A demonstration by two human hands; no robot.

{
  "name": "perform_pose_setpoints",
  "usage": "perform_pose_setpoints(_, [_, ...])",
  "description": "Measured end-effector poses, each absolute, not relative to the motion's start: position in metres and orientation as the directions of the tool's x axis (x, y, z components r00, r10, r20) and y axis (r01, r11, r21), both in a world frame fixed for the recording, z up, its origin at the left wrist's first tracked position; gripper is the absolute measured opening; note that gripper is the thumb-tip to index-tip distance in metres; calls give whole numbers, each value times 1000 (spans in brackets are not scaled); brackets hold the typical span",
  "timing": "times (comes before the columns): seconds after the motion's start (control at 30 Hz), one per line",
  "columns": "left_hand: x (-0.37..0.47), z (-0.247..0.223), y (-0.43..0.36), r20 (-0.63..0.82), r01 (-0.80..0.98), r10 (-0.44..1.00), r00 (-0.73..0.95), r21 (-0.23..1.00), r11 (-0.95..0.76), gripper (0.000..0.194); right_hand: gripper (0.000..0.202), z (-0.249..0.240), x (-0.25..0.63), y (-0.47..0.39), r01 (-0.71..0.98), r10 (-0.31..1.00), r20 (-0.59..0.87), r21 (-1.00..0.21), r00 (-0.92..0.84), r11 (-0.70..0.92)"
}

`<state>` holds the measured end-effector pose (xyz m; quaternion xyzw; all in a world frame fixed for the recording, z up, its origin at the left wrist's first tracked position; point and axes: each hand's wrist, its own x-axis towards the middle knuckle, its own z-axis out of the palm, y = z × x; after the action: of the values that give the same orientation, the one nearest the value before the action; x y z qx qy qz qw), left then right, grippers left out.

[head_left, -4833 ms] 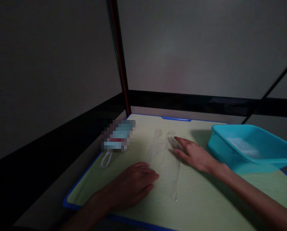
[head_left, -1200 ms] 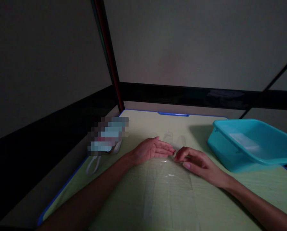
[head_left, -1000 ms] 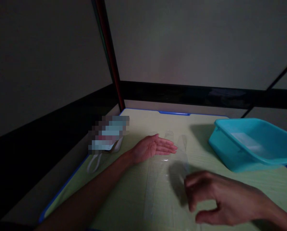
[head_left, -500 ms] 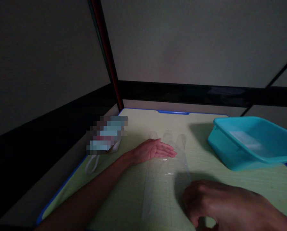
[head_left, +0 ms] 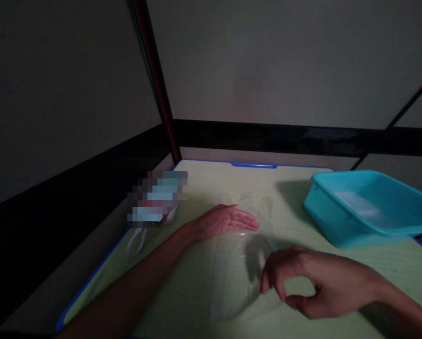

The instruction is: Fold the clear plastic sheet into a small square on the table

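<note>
A clear plastic disposable glove (head_left: 228, 278) lies spread on the table, its fingers pointing away from me. My left hand (head_left: 228, 221) rests across the glove below its fingers, with its own fingers stretched out together. At the near right, my right hand (head_left: 296, 282) curls into a pinch, thumb and forefinger forming a ring. Its fingertips hold the right side of the glove's cuff, which looks lifted off the table. The film is so transparent that its exact edge at the fingertips is hard to see.
A turquoise plastic basin (head_left: 327, 221) with something white inside stands on the right of the light green table (head_left: 211, 176). At the left edge lies a blurred-out object (head_left: 159, 195) with a white strap (head_left: 136, 241). Walls rise behind and to the left.
My right hand has moved up and away from me, raising the cuff's near right part. My left hand has stayed in place on the glove.
</note>
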<state>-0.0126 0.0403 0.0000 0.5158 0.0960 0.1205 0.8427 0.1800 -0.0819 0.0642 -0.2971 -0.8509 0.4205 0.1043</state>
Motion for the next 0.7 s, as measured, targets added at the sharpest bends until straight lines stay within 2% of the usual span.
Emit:
perform_pose_setpoints(0.23, [-10, -5, 42, -16, -151, 307, 952, 844, 514, 49, 5, 62, 195, -52, 161, 761, 32, -971, -647, 178])
perform_pose_setpoints(0.43, [-10, -2, 46, -54, -154, 276, 960, 719, 677, 72, 11, 56, 201, -26, -24, 922, 23, -1000, -387, 15])
perform_pose_setpoints(0.53, [-10, 4, 46, -57, -164, 271, 961, 673, 721, 85, 11, 49, 200, -16, -86, 963, 17, -996, -267, -6])
perform_pose_setpoints(0.7, [-11, 9, 48, -63, -198, 297, 953, 612, 766, 94, 11, 34, 197, -2, -157, 978, -32, -985, -208, -65])
